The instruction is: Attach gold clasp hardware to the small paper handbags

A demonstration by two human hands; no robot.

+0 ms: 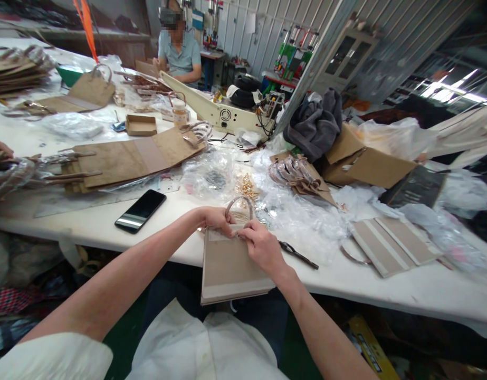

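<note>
A beige handbag panel [233,269] leans against the table's front edge, over my lap, with a curved handle [240,200] rising from its top. My left hand [219,219] is closed on the panel's top edge beside the handle, thumb in front. Close by, my right hand [263,248] pinches at that same edge just right of the left thumb; whatever sits between its fingertips is too small to make out. Behind the handle lies a heap of small gold-coloured metal pieces [246,186] on clear plastic. Dark-handled scissors or pliers [298,254] rest right of the panel.
A black phone [141,211] lies left of my arm. Stacked brown bag pieces [124,158] spread behind it. Another beige panel [395,245] is at right, near a cardboard box [365,163]. Across the table sits a person [180,55]; another person's hand [1,148] shows at far left.
</note>
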